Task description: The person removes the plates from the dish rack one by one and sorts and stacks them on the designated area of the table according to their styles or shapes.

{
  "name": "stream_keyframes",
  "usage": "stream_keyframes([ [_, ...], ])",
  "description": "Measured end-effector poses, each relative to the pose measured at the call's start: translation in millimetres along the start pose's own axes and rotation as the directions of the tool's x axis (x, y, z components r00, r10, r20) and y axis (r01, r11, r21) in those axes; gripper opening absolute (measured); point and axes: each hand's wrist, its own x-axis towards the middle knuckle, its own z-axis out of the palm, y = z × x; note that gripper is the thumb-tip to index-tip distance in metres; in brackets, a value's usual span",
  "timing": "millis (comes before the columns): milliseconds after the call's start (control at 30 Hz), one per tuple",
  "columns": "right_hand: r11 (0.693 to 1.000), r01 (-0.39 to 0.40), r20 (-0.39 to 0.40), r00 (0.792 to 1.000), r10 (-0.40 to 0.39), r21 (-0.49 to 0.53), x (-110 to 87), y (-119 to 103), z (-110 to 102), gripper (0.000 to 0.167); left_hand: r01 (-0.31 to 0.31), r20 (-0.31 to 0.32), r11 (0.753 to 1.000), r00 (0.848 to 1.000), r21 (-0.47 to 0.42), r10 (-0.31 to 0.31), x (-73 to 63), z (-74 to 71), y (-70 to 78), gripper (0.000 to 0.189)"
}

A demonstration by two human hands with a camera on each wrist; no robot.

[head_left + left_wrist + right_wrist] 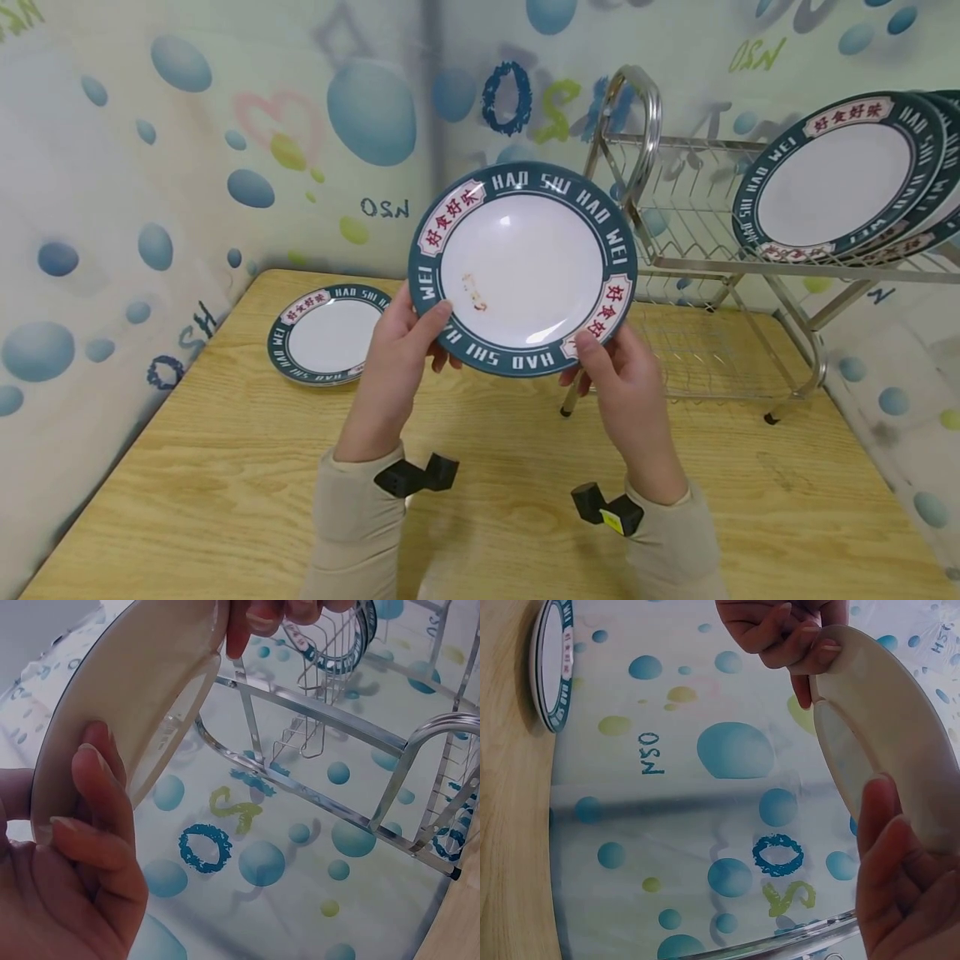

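Observation:
A white plate (525,267) with a dark green lettered rim is held up above the table, its face tilted toward the head camera. Small orange-brown marks show at the lower left of its white middle. My left hand (401,358) grips the lower left rim, thumb on top and fingers beneath. The lower right rim is pinched by my right hand (626,387) in the same way. In the left wrist view the plate's pale underside (142,682) faces the camera, with curled fingers (97,847) against it. A similar underside (892,727) appears in the right wrist view.
Another green-rimmed plate (330,333) lies on the wooden table (225,467) at the left, partly behind my left hand. At the right stands a metal dish rack (648,158), with several matching plates (832,183) leaning on its upper tier. A bubble-patterned wall covering (292,167) rises behind.

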Motion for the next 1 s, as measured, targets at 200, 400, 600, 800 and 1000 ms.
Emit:
stream_keyframes([
  [200,1.0,0.0,0.012,1.0,0.0,0.007,0.8,-1.4,-0.3,0.025,0.0,-0.023,1.0,1.0,-0.001,0.0,0.1,-3.1,0.4,0.037],
  [400,1.0,0.008,0.018,1.0,-0.008,0.007,2.2,-1.7,-1.9,0.037,0.01,-0.069,1.0,0.998,-0.027,-0.012,-0.4,-10.7,1.1,0.038],
  [600,1.0,-0.006,-0.011,1.0,0.006,0.0,3.5,-1.6,-3.9,0.041,0.014,-0.132,0.997,0.991,-0.074,-0.023,-0.7,-22.4,1.3,0.036],
  [800,1.0,-0.013,-0.019,1.0,0.013,-0.003,3.5,-3.9,-5.6,0.039,0.026,-0.184,0.998,0.982,-0.056,-0.036,-0.4,-31.4,1.5,0.035],
  [1000,1.0,-0.005,-0.031,0.999,0.005,0.001,3.1,-5.6,-8.9,0.04,0.042,-0.208,0.997,0.977,-0.059,-0.054,-1.7,-37.4,2.4,0.036],
])
